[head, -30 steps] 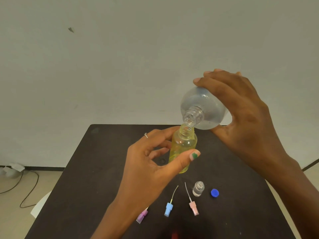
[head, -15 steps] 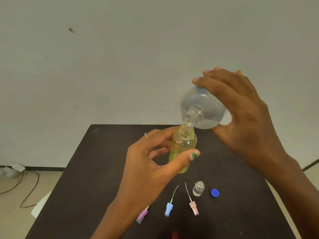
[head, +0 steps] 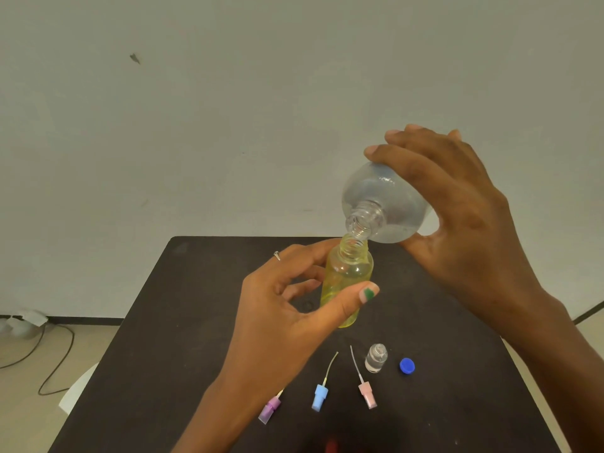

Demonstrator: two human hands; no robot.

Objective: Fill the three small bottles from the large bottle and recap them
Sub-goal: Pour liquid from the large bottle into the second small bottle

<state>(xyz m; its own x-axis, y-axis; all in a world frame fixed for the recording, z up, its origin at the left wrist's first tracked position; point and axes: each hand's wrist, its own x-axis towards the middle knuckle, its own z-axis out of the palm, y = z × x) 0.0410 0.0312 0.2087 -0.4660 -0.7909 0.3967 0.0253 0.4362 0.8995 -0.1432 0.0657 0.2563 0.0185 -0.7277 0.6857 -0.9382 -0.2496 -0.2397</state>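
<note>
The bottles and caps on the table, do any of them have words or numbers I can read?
None can be read.
Large clear bottle: no label shows.
Yellow small bottle: plain, no print.
Blue cap: nothing legible on it.
Three spray tops, purple, blue, pink: plain.

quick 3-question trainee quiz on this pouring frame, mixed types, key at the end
1. True or false: the right hand tilts the large bottle neck-down over the yellow bottle.
2. Which hand holds the yellow bottle? A) left hand B) right hand C) neither
3. Fill in: the loose cap on the table is ____ in colour.

Key: 1 true; 2 A; 3 blue.
</note>
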